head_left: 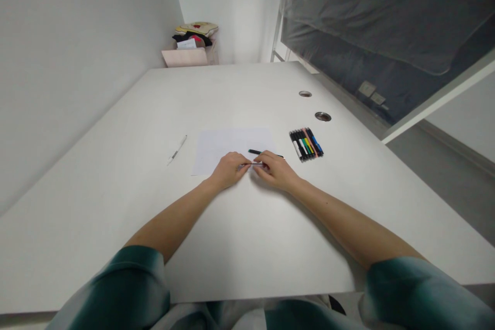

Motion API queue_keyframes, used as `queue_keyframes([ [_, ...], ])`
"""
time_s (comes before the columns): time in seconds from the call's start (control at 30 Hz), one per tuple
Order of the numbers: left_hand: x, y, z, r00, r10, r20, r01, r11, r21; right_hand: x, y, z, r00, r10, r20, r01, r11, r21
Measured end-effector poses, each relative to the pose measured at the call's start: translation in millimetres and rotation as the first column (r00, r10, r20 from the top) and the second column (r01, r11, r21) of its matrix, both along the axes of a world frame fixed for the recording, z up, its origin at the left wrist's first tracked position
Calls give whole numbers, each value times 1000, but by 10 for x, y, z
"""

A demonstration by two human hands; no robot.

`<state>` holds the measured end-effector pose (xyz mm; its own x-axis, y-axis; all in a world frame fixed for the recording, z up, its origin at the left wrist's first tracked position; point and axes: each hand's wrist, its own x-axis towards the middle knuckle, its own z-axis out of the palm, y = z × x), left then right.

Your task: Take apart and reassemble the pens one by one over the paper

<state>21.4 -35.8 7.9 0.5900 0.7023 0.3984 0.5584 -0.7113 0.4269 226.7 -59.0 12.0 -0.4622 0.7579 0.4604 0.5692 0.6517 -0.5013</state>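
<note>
Both my hands meet over the near edge of a white sheet of paper [228,145] on a white table [240,227]. My left hand [229,169] and my right hand [275,170] are closed, each pinching one end of a thin pen [253,164] held between them. A black pen with a green band [263,153] lies on the paper just beyond my right hand.
A set of coloured markers [306,144] lies right of the paper. A white pen [177,149] lies to the left. Two round cable holes [323,116] sit in the table farther right. A box with piled items [191,46] stands in the far corner.
</note>
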Motion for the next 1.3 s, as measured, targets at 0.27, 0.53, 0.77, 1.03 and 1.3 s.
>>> queue_keyframes([
  [0.27, -222, 132, 10, 995, 71, -74, -73, 997, -26, 246, 259, -126, 965, -260, -24, 261, 965, 11],
  [0.53, -315, 193, -7, 987, 115, -110, -121, 991, -51, 253, 337, -188, 910, -312, 273, 332, 943, -31],
  [0.77, -407, 233, -13, 985, 156, -71, -159, 986, -44, 323, 311, -150, 887, -354, 298, 363, 931, 25],
  [1.03, -462, 265, -33, 979, 201, 19, -199, 978, -59, 511, 331, -230, 908, -349, 233, 318, 935, 161],
  [1.3, -415, 246, -32, 981, 193, 13, -191, 978, -83, 364, 299, -198, 924, -303, 234, 285, 953, 108],
])
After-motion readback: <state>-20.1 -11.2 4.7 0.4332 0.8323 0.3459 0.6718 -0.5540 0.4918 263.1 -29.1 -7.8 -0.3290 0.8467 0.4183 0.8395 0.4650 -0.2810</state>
